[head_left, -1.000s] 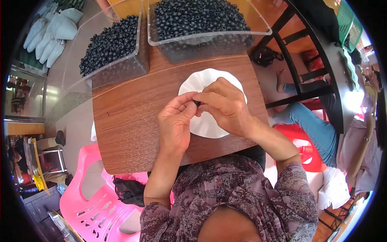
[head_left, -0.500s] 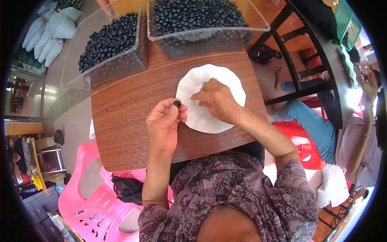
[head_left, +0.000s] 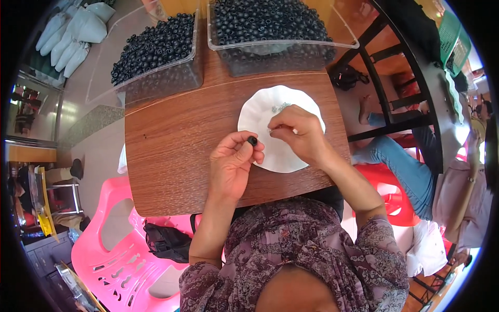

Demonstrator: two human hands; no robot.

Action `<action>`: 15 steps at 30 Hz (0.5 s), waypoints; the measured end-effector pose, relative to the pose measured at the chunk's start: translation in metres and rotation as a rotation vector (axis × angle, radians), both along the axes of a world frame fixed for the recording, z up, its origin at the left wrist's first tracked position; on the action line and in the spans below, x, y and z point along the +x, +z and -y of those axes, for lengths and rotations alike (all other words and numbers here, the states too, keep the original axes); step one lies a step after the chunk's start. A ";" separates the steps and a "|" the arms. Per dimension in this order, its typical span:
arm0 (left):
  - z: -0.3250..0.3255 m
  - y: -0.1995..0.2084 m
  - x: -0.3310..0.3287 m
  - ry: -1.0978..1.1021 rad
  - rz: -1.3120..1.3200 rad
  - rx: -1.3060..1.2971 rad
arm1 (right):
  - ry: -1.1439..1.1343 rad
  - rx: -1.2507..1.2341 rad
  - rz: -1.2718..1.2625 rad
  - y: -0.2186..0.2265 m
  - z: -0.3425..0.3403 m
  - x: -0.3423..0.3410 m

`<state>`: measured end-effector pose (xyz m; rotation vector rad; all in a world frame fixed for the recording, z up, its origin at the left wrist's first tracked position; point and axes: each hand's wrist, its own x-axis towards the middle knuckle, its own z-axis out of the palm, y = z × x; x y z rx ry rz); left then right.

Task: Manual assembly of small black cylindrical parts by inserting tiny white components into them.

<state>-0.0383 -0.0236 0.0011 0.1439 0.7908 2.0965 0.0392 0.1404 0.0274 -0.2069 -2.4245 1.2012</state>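
Note:
My left hand (head_left: 232, 164) pinches a small black ring-shaped part (head_left: 252, 140) between thumb and fingers, its round face turned up. It is held at the left edge of a white scalloped plate (head_left: 286, 161). Over the plate, my right hand (head_left: 301, 132) has its thumb and index finger drawn together, a little to the right of the black part. A tiny pale speck shows at those fingertips, too small to name. On the plate, beyond the right hand, lies a little cluster of tiny greenish pieces (head_left: 280, 107).
Two clear plastic bins, a left bin (head_left: 171, 78) and a right bin (head_left: 280, 62), stand at the table's far side, heaped with black parts. A pink chair (head_left: 112, 249) with a black bag is at the left. Someone in jeans (head_left: 400, 161) sits at the right beside a dark-framed table.
My right hand has drawn back from the cluster on the plate toward me, its fingertips pinched together. My left hand still holds the black part. The whole view has shifted slightly.

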 end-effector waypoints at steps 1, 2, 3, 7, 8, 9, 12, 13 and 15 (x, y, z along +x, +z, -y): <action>-0.002 -0.001 0.002 -0.011 -0.003 -0.010 | -0.001 0.003 0.001 0.006 0.002 0.004; -0.004 -0.002 0.003 -0.021 -0.006 -0.020 | 0.001 -0.076 -0.044 0.011 0.004 0.007; -0.007 -0.001 0.005 -0.022 -0.006 -0.018 | 0.003 -0.154 -0.090 0.015 0.006 0.009; -0.016 0.002 0.013 -0.019 -0.038 -0.026 | 0.047 0.021 -0.208 0.021 0.011 0.014; -0.018 0.003 0.015 -0.012 -0.053 -0.032 | 0.045 0.023 -0.210 0.022 0.011 0.015; -0.019 0.005 0.017 -0.013 -0.056 -0.030 | 0.040 0.085 -0.221 0.025 0.011 0.016; -0.021 0.007 0.019 0.011 -0.101 -0.060 | 0.015 0.141 -0.209 0.030 0.014 0.017; -0.022 0.007 0.022 0.020 -0.109 -0.063 | -0.012 0.145 -0.181 0.033 0.013 0.019; -0.022 0.005 0.025 0.023 -0.116 -0.058 | 0.004 0.182 -0.212 0.034 0.012 0.022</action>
